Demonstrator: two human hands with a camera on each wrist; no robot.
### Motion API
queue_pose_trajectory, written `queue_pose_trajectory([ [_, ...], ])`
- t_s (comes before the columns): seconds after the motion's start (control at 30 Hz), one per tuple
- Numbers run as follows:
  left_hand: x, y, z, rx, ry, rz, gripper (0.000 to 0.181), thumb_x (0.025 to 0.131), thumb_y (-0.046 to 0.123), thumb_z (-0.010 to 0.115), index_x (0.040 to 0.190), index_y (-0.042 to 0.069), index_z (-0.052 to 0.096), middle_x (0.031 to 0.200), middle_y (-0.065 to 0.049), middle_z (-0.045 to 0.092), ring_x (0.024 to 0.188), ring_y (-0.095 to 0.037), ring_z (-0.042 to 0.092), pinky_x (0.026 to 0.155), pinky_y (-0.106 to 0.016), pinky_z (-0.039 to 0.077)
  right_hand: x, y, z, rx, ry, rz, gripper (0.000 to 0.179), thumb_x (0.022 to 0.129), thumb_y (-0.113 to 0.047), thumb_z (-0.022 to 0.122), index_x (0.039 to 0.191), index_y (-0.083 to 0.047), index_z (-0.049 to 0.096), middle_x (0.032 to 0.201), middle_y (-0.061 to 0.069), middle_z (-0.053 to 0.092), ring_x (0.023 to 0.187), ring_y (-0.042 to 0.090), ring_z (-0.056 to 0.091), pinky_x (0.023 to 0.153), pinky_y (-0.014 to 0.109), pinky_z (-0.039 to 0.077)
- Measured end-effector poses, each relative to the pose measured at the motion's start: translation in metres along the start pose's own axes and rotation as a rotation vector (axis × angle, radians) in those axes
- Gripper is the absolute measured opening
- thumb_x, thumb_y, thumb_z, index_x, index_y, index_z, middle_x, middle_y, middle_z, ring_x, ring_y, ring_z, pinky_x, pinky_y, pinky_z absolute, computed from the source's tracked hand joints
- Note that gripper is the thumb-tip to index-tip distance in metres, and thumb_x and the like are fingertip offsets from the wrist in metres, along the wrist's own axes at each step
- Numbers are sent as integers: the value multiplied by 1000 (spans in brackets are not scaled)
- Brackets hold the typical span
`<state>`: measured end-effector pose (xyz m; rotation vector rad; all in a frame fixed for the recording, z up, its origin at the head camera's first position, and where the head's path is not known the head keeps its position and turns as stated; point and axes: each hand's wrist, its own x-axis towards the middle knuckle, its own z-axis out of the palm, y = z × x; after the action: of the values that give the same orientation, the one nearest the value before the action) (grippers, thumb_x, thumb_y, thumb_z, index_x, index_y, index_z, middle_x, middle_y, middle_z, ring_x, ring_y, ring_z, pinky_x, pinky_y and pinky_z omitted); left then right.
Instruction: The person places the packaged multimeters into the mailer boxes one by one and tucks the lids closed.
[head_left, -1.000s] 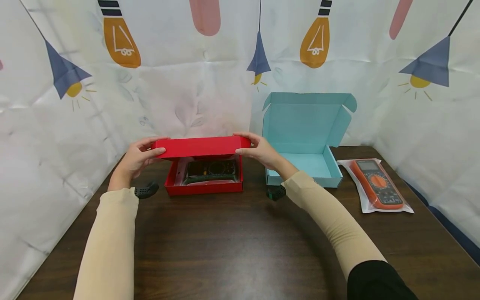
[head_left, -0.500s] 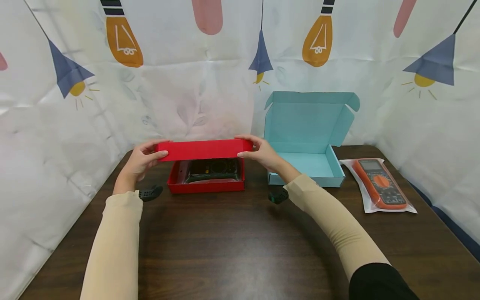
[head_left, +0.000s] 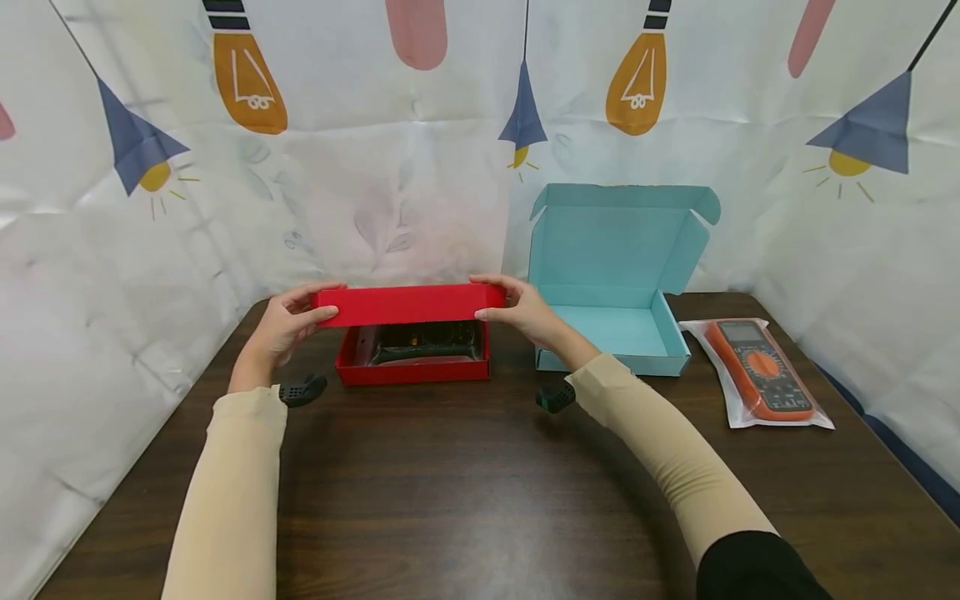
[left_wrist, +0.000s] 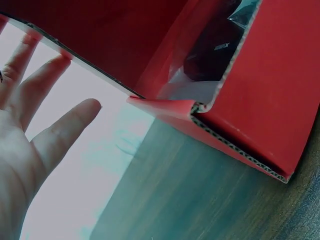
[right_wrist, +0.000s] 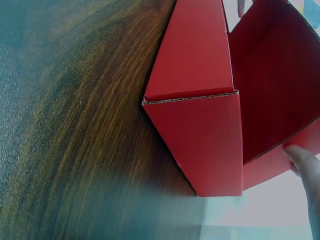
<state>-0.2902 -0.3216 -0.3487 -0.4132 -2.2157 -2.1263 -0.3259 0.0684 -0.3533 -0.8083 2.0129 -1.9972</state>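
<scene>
open teal box (head_left: 617, 267), bagged orange multimeter (head_left: 760, 368), dk wood tbl (head_left: 465, 467), backdrop (head_left: 450, 167) w/ lamp prints (head_left: 522, 108)

Left forearm (head_left: 234, 483) slants from lower left, right forearm (head_left: 663, 450) from lower right; left hand (head_left: 283, 323), left of centre, and right hand (head_left: 523, 310), mid-frame, both pinch.

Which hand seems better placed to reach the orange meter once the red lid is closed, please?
Probably the right hand: it holds the end of the red lid nearer the orange meter; the left hand holds the other end.
</scene>
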Motion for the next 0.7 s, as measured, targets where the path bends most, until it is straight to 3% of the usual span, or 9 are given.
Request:
queue_pose_trajectory([
  [0.27, -3, -5, 0, 20, 4, -14, 45, 100, 8, 65, 145, 12, 60, 129, 2, 60, 109, -17, 55, 86, -19, 55, -1, 4, 2, -14, 0, -7, 60, 92, 0, 70, 149, -5, 51, 145, 13, 50, 126, 33, 50, 102, 63, 46],
  [0.5, -5, -7, 0, 49, 10, -28, 44, 99, 9, 66, 143, 17, 63, 132, 4, 57, 114, -18, 51, 86, -18, 55, -1, 8, 1, -65, 4, -2, 59, 92, -2, 72, 148, -6, 52, 146, 11, 50, 125, 32, 51, 96, 44, 55],
  [0.7, -6, -6, 0, 111, -5, -53, 49, 99, 11, 67, 147, 14, 58, 137, 3, 53, 117, -18, 48, 85, -18, 55, -3, 9, 0, -87, 18, 25, 59, 92, -3, 74, 147, -8, 54, 143, 12, 51, 124, 32, 52, 99, 57, 51],
])
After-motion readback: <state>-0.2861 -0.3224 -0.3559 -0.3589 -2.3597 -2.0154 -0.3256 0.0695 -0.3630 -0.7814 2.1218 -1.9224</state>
